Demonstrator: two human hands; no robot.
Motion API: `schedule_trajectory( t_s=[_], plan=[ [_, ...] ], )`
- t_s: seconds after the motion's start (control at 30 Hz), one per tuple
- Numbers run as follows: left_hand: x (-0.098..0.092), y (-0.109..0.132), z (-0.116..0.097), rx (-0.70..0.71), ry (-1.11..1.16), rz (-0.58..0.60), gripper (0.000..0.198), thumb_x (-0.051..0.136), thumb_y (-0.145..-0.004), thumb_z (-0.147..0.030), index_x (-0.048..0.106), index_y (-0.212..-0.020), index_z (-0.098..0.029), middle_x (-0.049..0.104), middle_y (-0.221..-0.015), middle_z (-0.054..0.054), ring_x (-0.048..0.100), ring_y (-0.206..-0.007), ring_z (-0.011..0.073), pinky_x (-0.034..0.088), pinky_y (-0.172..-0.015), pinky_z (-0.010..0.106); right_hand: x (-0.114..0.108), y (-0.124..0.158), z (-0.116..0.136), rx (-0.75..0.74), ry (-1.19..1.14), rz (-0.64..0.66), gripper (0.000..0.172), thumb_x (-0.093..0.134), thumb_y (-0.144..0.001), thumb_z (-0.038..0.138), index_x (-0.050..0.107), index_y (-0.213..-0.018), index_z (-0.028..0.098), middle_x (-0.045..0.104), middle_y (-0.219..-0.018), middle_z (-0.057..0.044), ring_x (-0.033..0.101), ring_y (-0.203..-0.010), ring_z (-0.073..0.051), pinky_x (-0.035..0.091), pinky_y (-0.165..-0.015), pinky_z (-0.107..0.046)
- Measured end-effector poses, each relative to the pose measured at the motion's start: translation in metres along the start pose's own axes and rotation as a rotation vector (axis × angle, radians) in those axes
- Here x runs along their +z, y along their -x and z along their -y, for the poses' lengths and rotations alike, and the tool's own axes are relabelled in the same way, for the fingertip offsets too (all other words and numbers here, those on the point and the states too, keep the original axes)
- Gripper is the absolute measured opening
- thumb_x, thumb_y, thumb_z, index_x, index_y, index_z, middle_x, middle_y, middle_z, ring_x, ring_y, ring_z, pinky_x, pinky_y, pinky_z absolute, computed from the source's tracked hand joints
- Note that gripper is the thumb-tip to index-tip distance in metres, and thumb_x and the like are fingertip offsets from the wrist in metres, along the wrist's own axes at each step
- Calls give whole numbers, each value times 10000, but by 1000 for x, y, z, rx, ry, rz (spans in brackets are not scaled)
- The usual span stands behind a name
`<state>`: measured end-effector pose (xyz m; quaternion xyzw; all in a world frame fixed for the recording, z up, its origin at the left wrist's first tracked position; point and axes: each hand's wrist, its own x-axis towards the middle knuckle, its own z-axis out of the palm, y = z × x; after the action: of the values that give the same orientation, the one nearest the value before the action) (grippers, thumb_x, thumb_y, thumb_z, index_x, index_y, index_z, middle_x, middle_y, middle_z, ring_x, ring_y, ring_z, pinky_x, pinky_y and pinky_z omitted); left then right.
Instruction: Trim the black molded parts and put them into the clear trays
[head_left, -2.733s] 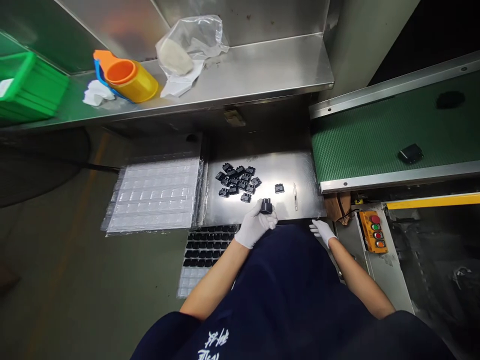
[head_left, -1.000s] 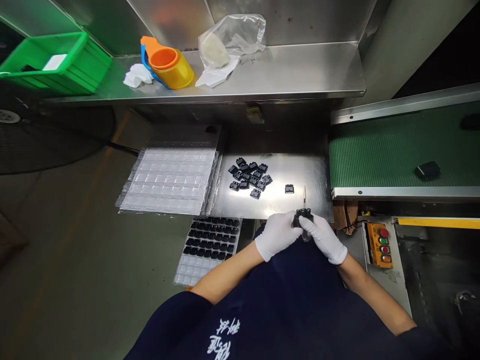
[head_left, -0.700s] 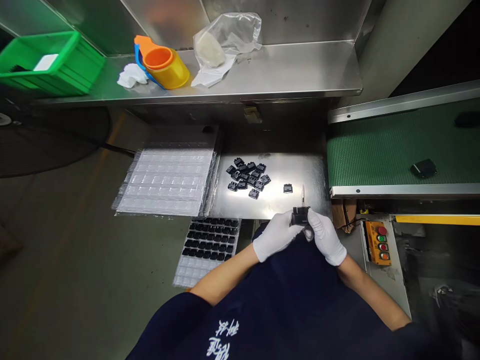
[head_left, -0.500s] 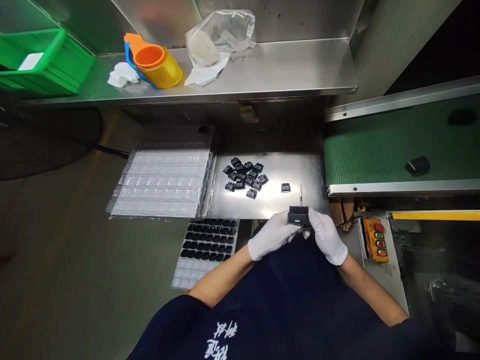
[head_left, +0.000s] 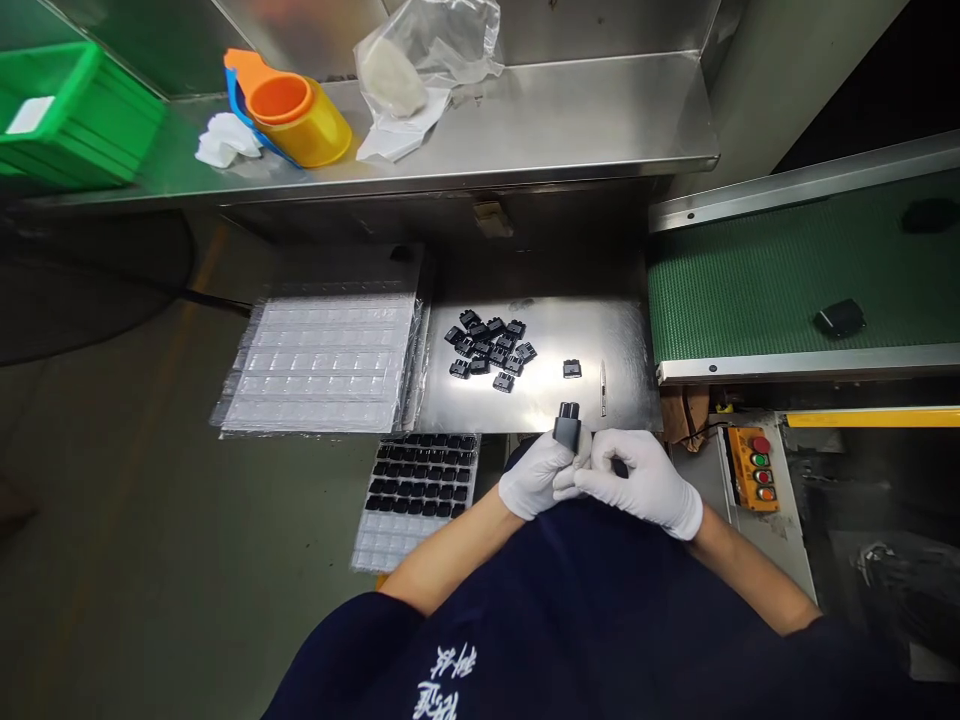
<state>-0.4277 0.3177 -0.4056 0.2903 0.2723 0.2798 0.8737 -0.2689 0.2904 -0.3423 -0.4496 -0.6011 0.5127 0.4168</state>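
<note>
My gloved left hand (head_left: 536,478) is closed around a black plastic connector housing (head_left: 568,432), which stands on end with its narrow prongs pointing away from me. Beside it, my gloved right hand (head_left: 637,482) has its fingers curled, their tips close to the left fingers. Something small and dark shows in the gap of the right hand, too hidden to name. Beyond the hands, a slim silver pen-like tool (head_left: 603,388) lies on the steel table (head_left: 525,410). One black connector (head_left: 572,369) rests left of it, and a pile of similar connectors (head_left: 491,345) lies farther left.
Stacked clear plastic trays (head_left: 322,350) cover the table's left side. Below is a tray partly filled with black parts (head_left: 416,480). A green conveyor (head_left: 735,290) on the right carries a black part (head_left: 840,318). A control box (head_left: 754,470) stands nearby. A shelf (head_left: 570,120) spans the back.
The black housing has turned from lying broadside between both hands to standing on end in my left hand. My right hand has let go of its side and curled its fingers. The view shifted slightly.
</note>
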Motion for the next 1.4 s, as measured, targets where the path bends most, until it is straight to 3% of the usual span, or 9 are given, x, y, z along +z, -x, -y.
schedule_trajectory(
  t_s=[0.13,0.3,0.47,0.57,0.7,0.83,1.03,1.13,1.4],
  plan=[
    [-1,2,0,-21,50,60,471,807,-779,-458,436,-628,-209,267,-379,-102,257,-306,66,246,-407,231,1,0,-3,-98,68,-8,588,679,-965,426,342,-535,208,427,-547,40,396,-496,-83,325,-483,-245],
    [4,5,-9,45,171,209,459,763,-879,-406,429,-641,-199,285,-369,-104,285,-301,65,321,-452,236,-3,3,-9,-99,111,-58,593,572,-1031,401,354,-515,207,355,-500,33,327,-466,-94,264,-463,-273],
    [6,7,-15,20,158,195,508,800,-852,-414,423,-592,-192,310,-357,-97,289,-291,60,323,-443,234,-9,11,-5,-127,-50,-127,557,608,-997,505,433,-544,231,451,-513,4,417,-485,-136,375,-493,-300],
    [5,7,-12,6,127,187,525,831,-788,-429,430,-547,-190,290,-338,-88,303,-286,68,308,-429,239,-9,12,4,-167,-164,-74,486,624,-978,527,548,-600,232,748,-810,-85,596,-603,-177,525,-594,-346],
    [1,7,-4,-20,46,161,492,809,-794,-451,496,-528,-180,318,-340,-62,331,-300,77,259,-408,237,-4,4,14,-242,-30,10,398,638,-975,433,657,-634,229,781,-1201,-125,703,-700,-184,602,-686,-359],
    [-2,8,-1,-6,86,111,467,826,-779,-418,483,-559,-190,324,-354,-73,298,-303,70,237,-379,224,1,-3,18,-252,-3,26,349,622,-987,343,709,-668,231,805,-1118,-111,769,-806,-205,618,-696,-327],
    [-6,9,-5,12,285,204,505,842,-777,-384,411,-590,-196,300,-347,-86,258,-276,60,279,-356,197,-2,-3,16,-180,-247,188,378,621,-1010,374,717,-676,227,787,-751,-66,723,-666,-192,596,-658,-326],
    [-9,9,-4,-11,276,201,572,866,-744,-435,369,-583,-203,277,-338,-90,264,-278,65,343,-385,218,-3,-2,13,-134,-269,127,419,637,-995,428,687,-631,227,780,-745,-69,730,-696,-212,603,-687,-354],
    [-7,6,0,-35,168,180,491,839,-764,-492,492,-599,-187,277,-312,-92,272,-265,73,267,-381,221,-4,0,12,-209,-371,57,256,703,-966,377,744,-765,222,813,-935,-97,723,-1168,-322,568,-1018,-530]
  ],
)
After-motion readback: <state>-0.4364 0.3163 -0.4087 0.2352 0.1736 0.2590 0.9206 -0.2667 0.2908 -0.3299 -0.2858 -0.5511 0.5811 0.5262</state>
